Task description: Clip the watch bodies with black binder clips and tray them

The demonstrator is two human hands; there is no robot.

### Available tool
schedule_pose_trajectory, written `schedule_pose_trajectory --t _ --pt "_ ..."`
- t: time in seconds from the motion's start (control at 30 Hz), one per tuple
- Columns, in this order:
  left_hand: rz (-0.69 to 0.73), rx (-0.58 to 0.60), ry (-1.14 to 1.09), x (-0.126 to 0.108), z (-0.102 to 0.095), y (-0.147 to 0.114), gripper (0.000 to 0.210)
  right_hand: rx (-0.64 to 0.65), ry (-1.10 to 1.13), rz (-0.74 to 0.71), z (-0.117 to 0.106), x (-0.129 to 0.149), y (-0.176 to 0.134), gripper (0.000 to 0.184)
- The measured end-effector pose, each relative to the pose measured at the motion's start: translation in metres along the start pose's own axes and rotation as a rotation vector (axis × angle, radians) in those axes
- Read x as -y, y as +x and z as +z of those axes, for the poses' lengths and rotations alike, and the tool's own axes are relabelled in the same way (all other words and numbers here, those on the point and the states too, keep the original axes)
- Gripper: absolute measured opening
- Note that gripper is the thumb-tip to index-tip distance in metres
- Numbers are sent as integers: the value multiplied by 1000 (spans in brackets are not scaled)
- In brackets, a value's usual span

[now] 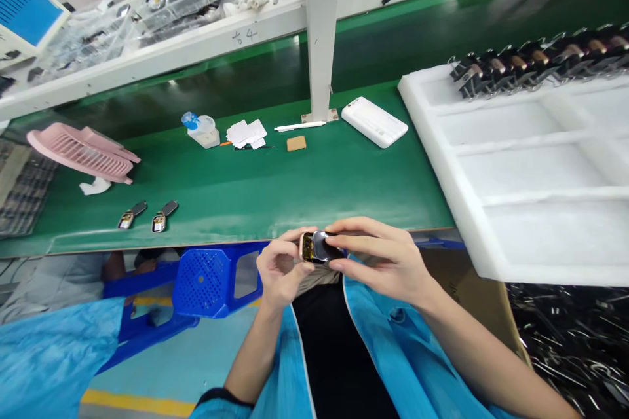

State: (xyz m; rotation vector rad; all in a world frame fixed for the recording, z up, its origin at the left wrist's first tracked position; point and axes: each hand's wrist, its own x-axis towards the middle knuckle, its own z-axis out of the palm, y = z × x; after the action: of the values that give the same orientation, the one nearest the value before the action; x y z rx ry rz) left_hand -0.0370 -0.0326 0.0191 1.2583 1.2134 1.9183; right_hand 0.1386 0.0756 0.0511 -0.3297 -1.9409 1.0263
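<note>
Close to the table's front edge, my left hand [281, 270] pinches the case of a smartwatch [307, 247] by its sides. Gold-coloured inner parts show inside the case. My right hand [388, 258] grips the watch's dark glossy screen [328, 247] between thumb and fingers. The screen sits beside the case at its right, partly over it; whether a cable joins them I cannot tell. Further left on the green table [236, 196] lie two more opened watches, one [126, 218] left of the other [159, 221], each with its screen folded out.
A white foam tray [535, 173] with a row of black binder clips [521, 65] stands right. At the back are a white power bank [375, 122], pen [301, 126], tan block [296, 143], paper slips [246, 134], bottle [203, 131] and pink slatted object [81, 150]. Below is a blue stool [201, 281].
</note>
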Motion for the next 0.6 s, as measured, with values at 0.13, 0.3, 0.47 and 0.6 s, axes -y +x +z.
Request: schedule_pose_trajectory --t 0.13,0.3,0.47,0.6 --pt "12 60 43 -1 -8 4 19 39 -36 -9 -11 0 4 21" --pt "59 109 130 -2 -13 7 18 86 -146 -94 -16 -2 7 20" --pt "75 97 156 -2 -8 4 18 50 -141 -111 -6 -6 1 19" --pt "78 102 133 -2 -6 4 17 26 -105 -105 0 -6 -1 18"
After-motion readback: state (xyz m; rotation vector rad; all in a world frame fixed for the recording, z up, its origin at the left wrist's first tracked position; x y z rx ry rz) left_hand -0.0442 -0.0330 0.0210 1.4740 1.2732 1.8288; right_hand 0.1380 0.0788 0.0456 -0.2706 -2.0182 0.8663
